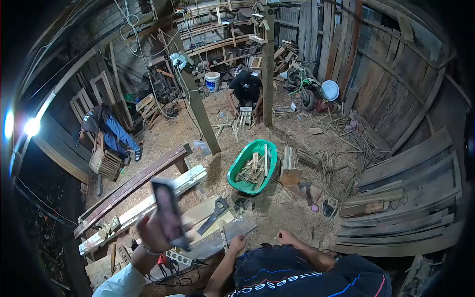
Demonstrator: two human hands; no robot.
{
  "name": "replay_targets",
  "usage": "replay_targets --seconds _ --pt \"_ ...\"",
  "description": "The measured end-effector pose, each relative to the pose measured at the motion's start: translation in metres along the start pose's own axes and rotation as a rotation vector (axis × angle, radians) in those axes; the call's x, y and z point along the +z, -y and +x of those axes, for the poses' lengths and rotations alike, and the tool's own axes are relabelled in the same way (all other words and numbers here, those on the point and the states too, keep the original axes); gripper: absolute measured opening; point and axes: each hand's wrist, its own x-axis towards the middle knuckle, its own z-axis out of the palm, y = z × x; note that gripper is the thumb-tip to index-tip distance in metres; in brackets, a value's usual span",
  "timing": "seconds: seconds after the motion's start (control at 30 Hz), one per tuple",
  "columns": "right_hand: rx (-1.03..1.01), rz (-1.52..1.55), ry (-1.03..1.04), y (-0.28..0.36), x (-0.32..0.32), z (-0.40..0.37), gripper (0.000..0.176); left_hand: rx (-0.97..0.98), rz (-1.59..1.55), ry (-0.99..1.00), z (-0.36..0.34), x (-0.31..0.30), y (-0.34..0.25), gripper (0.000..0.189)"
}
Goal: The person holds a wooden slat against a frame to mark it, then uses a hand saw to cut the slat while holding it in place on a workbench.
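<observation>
At the bottom, beyond dark cloth with printed lettering, my left hand (pixel 237 243) is curled closed, with nothing visible in it. It is close to a thin wooden strip (pixel 223 233) and the end of a worn plank (pixel 242 226). Farther right, my right hand (pixel 284 237) is loosely closed above the sawdust floor, also with nothing visible in it. At lower left, another person's hand (pixel 152 236), with a white sleeve, holds up a phone (pixel 169 210), both blurred. A handsaw (pixel 213 218) lies on boards beyond my left hand.
A green tub (pixel 234 187) holds wood scraps. Two people crouch farther off, one with wood slats (pixel 245 118), one at a slatted crate (pixel 105 164). A wooden post (pixel 198 106) stands mid-left. A long bench (pixel 138 180) crosses the left side; boards (pixel 396 235) lie right.
</observation>
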Motion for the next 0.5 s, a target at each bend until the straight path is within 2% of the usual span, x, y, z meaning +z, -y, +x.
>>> replay_targets --seconds 0.07,0.17,0.37,0.5 --pt "0.015 0.023 0.014 0.006 -0.003 -0.002 0.027 0.046 0.018 -0.006 0.002 0.002 0.006 0.033" --pt "0.013 0.011 -0.025 0.001 0.001 0.002 0.028 0.025 0.019 0.011 -0.006 -0.008 -0.012 0.033" --pt "-0.005 0.013 -0.094 -0.005 0.008 0.006 0.026 0.026 -0.019 -0.044 -0.006 -0.004 -0.01 0.035" --pt "0.004 0.073 -0.226 0.034 -0.009 0.01 0.023 0.105 -0.027 -0.072 -0.003 -0.021 -0.039 0.033"
